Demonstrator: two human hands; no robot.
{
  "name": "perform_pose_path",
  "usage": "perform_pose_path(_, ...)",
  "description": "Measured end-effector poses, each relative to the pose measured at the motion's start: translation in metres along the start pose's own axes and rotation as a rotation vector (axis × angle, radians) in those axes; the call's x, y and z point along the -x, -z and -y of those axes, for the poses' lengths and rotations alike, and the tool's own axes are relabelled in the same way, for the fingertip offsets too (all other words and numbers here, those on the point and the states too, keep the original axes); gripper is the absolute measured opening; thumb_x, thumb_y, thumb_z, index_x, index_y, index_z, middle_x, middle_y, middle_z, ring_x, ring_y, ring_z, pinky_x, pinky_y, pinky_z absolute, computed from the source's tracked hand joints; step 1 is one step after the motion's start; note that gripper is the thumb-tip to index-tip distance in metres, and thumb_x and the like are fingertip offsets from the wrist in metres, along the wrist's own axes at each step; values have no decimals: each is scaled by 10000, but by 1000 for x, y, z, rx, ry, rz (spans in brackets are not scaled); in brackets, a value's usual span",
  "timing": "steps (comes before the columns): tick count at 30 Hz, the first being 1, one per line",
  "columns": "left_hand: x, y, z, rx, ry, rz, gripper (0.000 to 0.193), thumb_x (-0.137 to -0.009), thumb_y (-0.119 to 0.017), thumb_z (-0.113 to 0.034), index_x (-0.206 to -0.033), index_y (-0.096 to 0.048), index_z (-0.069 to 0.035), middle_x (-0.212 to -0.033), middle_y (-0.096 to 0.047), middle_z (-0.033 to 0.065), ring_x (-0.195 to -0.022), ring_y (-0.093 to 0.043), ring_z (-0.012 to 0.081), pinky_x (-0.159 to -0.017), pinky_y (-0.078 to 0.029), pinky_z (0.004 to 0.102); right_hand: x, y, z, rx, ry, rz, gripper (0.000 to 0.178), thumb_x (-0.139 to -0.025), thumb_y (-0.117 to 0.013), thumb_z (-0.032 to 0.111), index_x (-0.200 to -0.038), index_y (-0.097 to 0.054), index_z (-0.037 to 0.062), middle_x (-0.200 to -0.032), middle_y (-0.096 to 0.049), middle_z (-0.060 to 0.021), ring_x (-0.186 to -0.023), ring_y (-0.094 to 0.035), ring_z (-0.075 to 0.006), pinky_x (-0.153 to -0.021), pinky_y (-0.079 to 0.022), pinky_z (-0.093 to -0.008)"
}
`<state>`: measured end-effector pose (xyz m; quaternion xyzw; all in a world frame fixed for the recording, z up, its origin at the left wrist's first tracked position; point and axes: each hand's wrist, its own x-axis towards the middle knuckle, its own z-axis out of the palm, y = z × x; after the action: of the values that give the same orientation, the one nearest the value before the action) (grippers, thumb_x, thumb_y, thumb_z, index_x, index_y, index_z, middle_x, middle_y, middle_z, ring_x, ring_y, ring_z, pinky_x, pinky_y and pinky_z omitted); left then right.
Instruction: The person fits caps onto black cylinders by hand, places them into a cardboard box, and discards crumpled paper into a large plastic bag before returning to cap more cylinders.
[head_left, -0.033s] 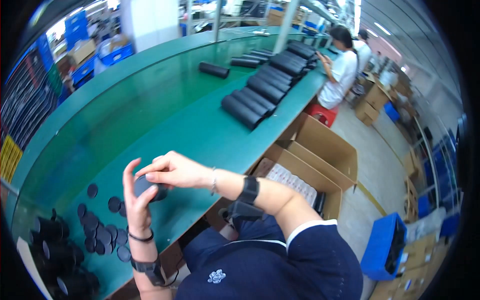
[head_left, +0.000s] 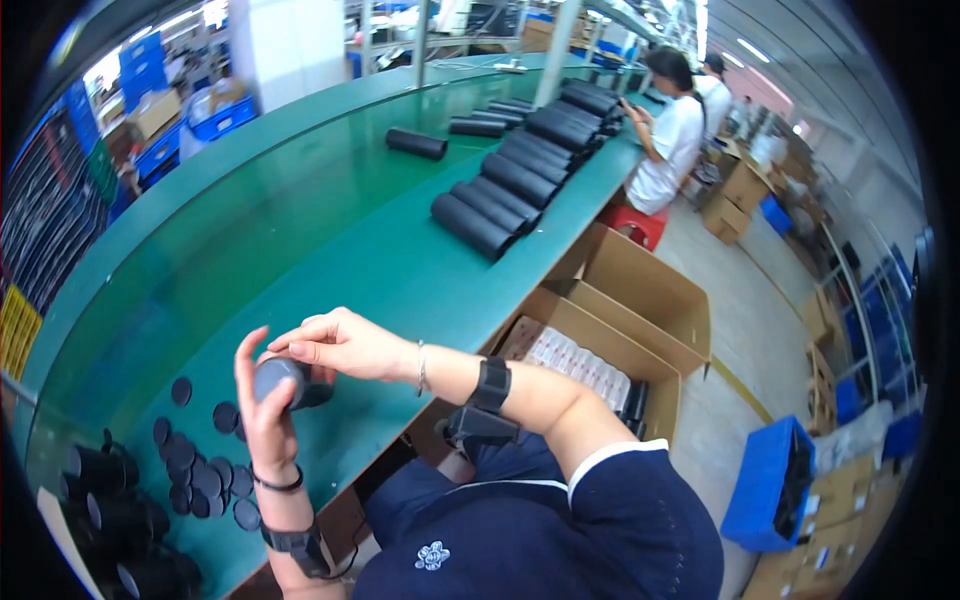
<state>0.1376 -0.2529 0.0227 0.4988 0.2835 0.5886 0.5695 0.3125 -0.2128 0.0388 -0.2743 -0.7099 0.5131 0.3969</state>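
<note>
My left hand (head_left: 268,405) is wrapped round a short black cylinder (head_left: 280,380), which looks like a tube with a round flat end. That round end is turned up toward me, and the far part of the cylinder is hidden by my fingers. My right hand (head_left: 335,340) comes in from the right, its thumb and bent fingers closed at the cylinder's upper edge. Just left of my left wrist, loose black discs (head_left: 205,475) lie scattered and overlapping on the green work surface (head_left: 330,270).
Rows of black tubes (head_left: 500,190) lie along the bench ahead. More black cylinders (head_left: 120,500) stand at the near left. Open cardboard boxes (head_left: 640,290) and a blue bin (head_left: 768,485) are on my right. A co-worker (head_left: 670,140) sits farther down the bench.
The cylinder has tilted in my hands, so more of its round end and side show. Both hands remain on it. The whole view has shifted slightly.
</note>
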Motion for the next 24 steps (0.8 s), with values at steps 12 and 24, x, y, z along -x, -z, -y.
perform_pose_path(12, 9, 13, 27, 261, 328, -134, 426, -925, -511, -378, -1275, -486, -136, -1179, -505, 63, -1104, -458, 197, -914, -370, 352, 80, 98, 3, 780, -15, -423, 634, -644, -717, 122, -1220, -460, 55, -1122, -558, -171, -1055, -570, -304, -910, -452, -360)
perform_pose_path(24, 2, 19, 35, 293, 373, -97, 183, -896, -573, -225, -1019, -576, -89, -984, -579, 39, -940, -542, 168, -789, -420, 311, 120, 311, -63, 1566, -279, -985, 570, -723, -769, 196, -1245, -564, 91, -1206, -556, -128, -1110, -509, -328, -988, -411, -410)
